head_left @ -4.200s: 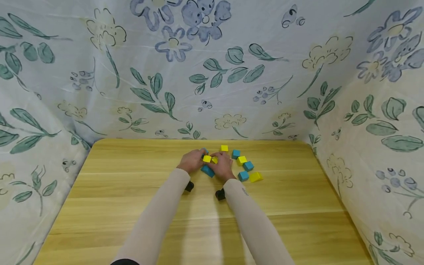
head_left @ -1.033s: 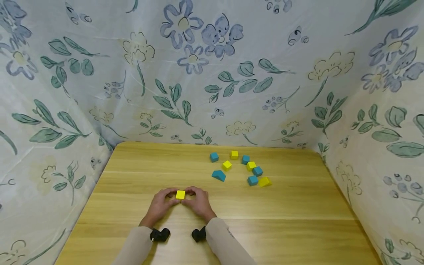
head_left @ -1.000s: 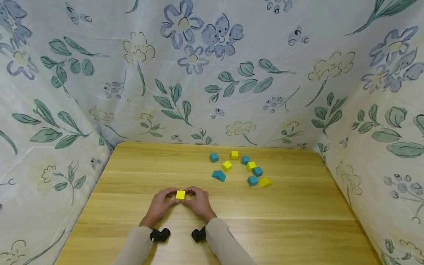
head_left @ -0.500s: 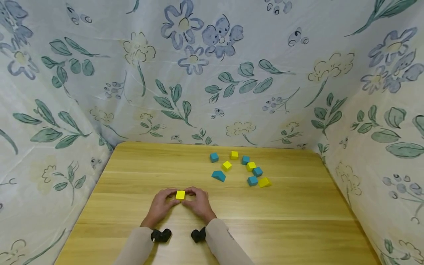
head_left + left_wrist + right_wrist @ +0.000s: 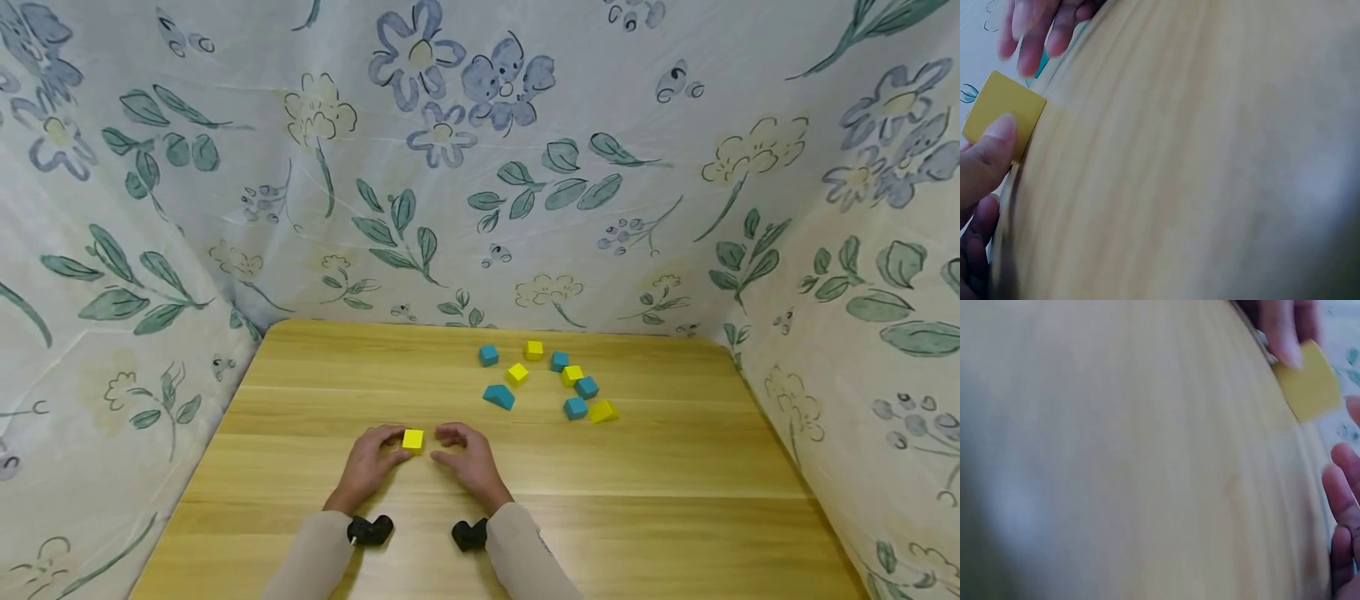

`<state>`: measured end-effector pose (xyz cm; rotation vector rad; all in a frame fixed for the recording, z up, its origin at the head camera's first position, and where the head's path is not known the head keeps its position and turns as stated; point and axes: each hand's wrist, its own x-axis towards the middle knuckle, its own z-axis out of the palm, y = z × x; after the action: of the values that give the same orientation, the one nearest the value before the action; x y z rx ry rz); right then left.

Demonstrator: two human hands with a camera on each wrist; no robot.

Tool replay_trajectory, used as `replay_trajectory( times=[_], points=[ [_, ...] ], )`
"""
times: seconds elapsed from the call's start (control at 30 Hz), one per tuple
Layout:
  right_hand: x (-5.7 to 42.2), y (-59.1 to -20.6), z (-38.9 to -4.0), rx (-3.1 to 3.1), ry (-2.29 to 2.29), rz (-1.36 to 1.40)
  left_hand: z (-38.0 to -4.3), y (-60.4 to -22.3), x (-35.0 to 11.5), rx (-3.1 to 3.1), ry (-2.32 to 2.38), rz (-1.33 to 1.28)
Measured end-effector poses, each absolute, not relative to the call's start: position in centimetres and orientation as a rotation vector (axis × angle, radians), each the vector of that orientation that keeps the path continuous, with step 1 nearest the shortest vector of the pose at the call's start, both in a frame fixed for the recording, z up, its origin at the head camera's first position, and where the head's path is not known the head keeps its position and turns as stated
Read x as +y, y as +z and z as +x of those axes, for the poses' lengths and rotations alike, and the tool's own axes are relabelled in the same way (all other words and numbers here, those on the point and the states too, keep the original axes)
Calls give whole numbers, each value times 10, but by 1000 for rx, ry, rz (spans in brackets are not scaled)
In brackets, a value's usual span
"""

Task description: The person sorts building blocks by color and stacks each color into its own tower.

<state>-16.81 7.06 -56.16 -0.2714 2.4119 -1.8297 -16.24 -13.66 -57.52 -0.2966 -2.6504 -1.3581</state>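
Two hands (image 5: 369, 463) (image 5: 474, 463), eight cubes (image 5: 413, 442), two wedges (image 5: 499, 397) (image 5: 602, 412)

The table (image 5: 675, 467) is showing smooth, grained wood with a soft gloss, the blocks (image 5: 413, 442) are looking smooth and matt, the curtain (image 5: 450, 208) is appearing as matt, lightly creased cloth, the sleeves (image 5: 527, 552) are showing matt fabric, and the wrist cameras (image 5: 470, 536) are looking like dull plastic.
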Motion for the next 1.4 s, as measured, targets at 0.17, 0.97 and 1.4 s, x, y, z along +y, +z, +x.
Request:
replay_trajectory(
  times=[0.17,0.97,1.4],
  points=[
    [100,-560,-169,2415,-1999,-102,-161,-575,-136,-2664,-1366,-286],
    [177,-557,-254,2610,-1985,394,-162,-577,-138,-2667,-1369,-297],
    [172,-560,-272,2663,-1816,443,-162,-577,-138,-2674,-1383,-275]
  ],
)
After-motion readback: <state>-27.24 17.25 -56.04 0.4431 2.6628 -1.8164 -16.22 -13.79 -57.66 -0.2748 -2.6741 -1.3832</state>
